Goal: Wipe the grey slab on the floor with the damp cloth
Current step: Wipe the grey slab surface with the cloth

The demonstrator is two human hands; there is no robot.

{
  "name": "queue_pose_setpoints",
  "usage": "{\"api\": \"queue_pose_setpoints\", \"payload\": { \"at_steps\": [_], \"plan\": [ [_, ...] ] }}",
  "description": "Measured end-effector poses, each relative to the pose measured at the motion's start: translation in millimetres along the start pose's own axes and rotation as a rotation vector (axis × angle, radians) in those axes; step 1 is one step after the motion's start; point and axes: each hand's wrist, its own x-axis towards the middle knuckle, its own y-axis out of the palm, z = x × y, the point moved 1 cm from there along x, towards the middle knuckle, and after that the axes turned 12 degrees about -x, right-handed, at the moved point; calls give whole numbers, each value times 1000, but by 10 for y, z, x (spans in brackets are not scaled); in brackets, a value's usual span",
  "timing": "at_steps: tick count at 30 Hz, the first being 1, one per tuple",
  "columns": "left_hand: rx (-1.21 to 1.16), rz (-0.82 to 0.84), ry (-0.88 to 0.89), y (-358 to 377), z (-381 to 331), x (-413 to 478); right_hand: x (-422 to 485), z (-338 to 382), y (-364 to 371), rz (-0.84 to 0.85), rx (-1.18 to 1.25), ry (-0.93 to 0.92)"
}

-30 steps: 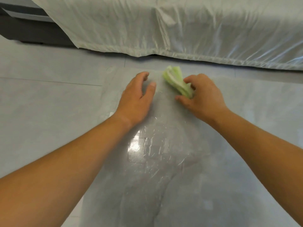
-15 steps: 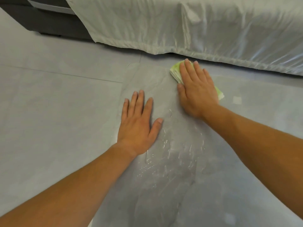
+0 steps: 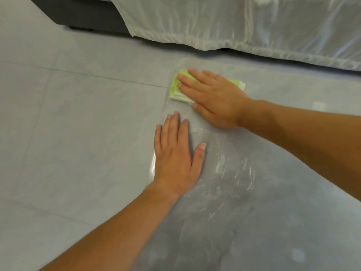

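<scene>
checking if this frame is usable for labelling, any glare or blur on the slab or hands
Head view: streaky white glare on the wet grey slab right of the left hand; the right hand and green cloth show clear edges, little blur; the white sheet at top has a sheen.

We're in a home, a bedroom by the look of it; a pale sheet (image 3: 234,22) hangs over a dark bed base (image 3: 88,16); large grey floor tiles (image 3: 78,133) underfoot.

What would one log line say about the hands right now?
right hand: flat on folded green cloth | left hand: flat on wet grey slab | cloth at slab's far left corner
</scene>
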Motion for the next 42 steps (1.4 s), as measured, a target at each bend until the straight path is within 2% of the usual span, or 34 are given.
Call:
{"api": "queue_pose_setpoints", "payload": {
  "at_steps": [2,4,7,8,9,10,13,14,15,18,20,22,24,26,27,32,34,36,38,42],
  "plan": [
    [3,3,-19,10,-23,-105,-345,-108,41,19,-45,-156],
    [7,9,-27,33,-11,-219,-480,-326,80,21,-87,-140],
    [36,10,-18,70,3,-279,-298,-443,29,-5,-13,232],
    [47,11,-20,82,3,-273,-240,-367,6,-14,13,325],
    [57,10,-19,90,4,-267,-235,-243,-8,-27,26,343],
    [65,11,-17,92,-1,-266,-301,-93,-1,-24,27,280],
    [65,21,-18,90,-3,-274,-802,98,108,38,-32,-85],
    [68,22,-16,86,-1,-283,-923,-15,122,34,-37,-120],
    [73,23,-11,85,1,-290,-995,-157,135,16,-30,-73],
    [73,27,-12,87,-3,-312,-1148,-526,143,8,32,320],
    [75,34,-16,103,-10,-330,-1276,-418,148,-9,87,495],
    [82,35,-5,114,-13,-356,-1508,-35,194,-38,70,483],
    [92,37,1,127,-12,-376,-1806,297,250,-36,54,313],
    [103,48,-3,129,-9,-386,-1985,304,270,-12,49,188],
    [104,53,-2,130,-7,-388,-2007,245,268,-9,49,202],
    [114,80,-4,110,3,-442,-1866,366,233,-18,179,767],
    [148,95,5,114,23,-473,-1917,667,250,-17,166,718],
    [182,100,7,135,38,-477,-2067,848,287,-3,121,512],
    [199,96,3,153,34,-471,-2120,808,296,13,100,388],
    [193,98,11,162,40,-468,-1599,421,198,35,119,500]
  ]
}}
